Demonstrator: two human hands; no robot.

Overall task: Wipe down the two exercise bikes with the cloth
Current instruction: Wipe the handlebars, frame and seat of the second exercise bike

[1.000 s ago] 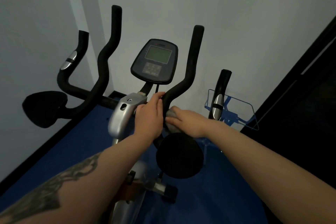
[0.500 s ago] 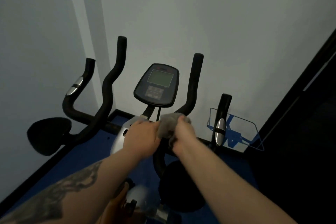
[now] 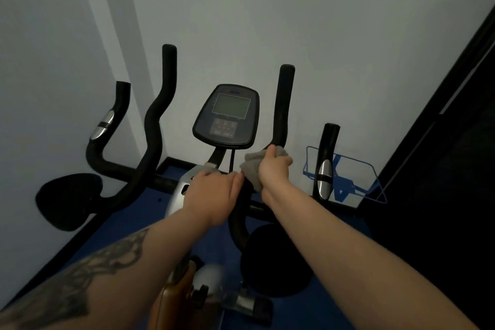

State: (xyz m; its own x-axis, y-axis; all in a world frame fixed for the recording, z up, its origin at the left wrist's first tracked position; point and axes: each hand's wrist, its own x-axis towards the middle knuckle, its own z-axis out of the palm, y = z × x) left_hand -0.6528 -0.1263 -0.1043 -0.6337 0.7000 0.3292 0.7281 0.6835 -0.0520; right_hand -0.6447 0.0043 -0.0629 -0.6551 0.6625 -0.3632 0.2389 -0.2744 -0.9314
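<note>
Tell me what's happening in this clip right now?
A person is wiping an exercise bike. The right hand grips a grey cloth wrapped around the inner right handlebar, low on its upright part. The left hand holds the same bar just below. The console sits between the bars.

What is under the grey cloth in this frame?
The cloth is wrapped around the black handlebar, gripped by the right hand. The bar shows above and below it; the stretch beneath the cloth is covered, as are the fingers behind it.
</note>
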